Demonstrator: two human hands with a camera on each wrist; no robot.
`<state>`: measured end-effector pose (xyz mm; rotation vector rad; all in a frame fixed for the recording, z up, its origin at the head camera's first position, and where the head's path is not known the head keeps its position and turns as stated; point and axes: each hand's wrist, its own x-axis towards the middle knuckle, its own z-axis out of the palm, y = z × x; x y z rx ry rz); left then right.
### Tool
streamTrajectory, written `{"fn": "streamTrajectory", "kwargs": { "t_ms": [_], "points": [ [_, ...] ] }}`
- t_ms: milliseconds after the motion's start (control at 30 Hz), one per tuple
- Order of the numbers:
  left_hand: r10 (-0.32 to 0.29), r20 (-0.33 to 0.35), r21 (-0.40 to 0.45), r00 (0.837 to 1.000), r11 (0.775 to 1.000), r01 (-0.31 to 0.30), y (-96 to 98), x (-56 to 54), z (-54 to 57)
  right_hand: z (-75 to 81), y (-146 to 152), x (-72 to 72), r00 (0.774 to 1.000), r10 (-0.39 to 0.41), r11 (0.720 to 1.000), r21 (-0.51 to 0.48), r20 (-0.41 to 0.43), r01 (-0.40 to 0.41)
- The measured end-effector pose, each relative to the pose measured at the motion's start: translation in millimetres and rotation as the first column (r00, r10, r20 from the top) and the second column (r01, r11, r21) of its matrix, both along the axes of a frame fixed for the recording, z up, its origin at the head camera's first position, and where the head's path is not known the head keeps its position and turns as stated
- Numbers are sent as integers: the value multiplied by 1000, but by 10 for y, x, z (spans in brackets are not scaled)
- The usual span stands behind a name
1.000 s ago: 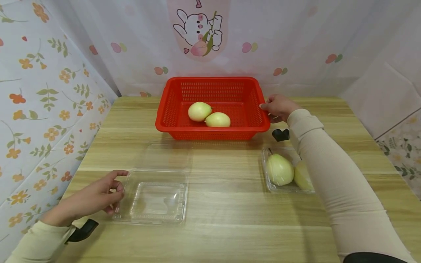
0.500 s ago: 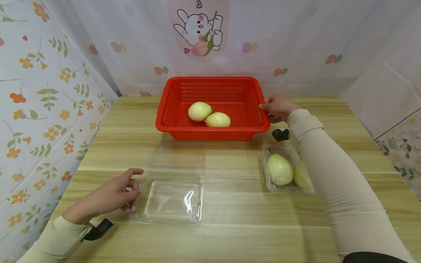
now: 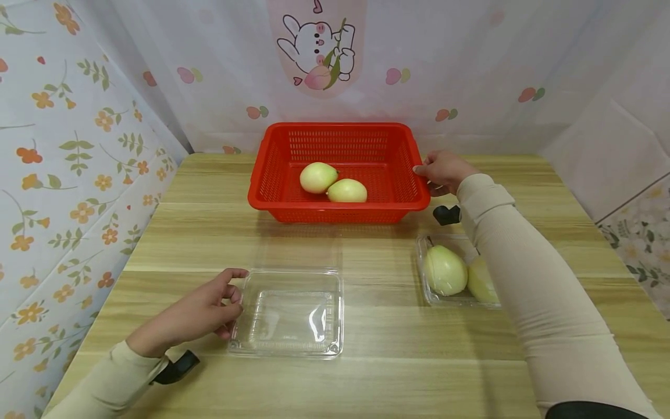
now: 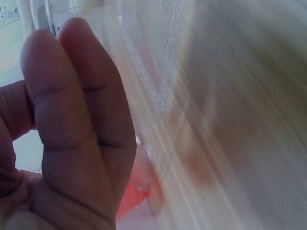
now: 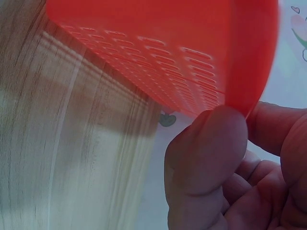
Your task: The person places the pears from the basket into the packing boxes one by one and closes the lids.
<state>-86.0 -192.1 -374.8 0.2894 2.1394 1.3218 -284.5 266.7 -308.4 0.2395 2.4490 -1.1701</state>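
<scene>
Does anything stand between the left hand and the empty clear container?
Nothing visible does. In the head view, the left hand is against the left edge of the clear container, with no object between them.

It looks like a cloth-screened work corner: a wood-grain table (image 3: 387,331) beneath the left hand (image 3: 204,309) and right hand (image 3: 447,170), rabbit-print cloth (image 3: 419,46) beyond them, flowered cloth (image 3: 78,169) left of both.
</scene>
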Motion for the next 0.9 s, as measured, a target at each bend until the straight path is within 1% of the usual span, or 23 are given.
{"fn": "streamTrajectory", "kwargs": {
  "t_ms": [300, 567, 800, 900],
  "points": [
    [12, 0, 25, 1000, 1000, -12, 164, 12, -33, 6, -7, 9, 1000, -5, 1000, -5, -1, 5],
    [2, -10, 24, 1000, 1000, -2, 278, 8, -36, 7, -8, 7, 1000, -7, 1000, 0, 2, 7],
    [-5, 4, 30, 1000, 1000, 5, 342, -10, -30, -7, 1, -3, 1000, -7, 1000, 8, 0, 7],
    [3, 17, 35, 1000, 999, -3, 344, -9, -30, -15, 8, -11, 1000, -8, 1000, 7, 2, 8]
  ]
}}
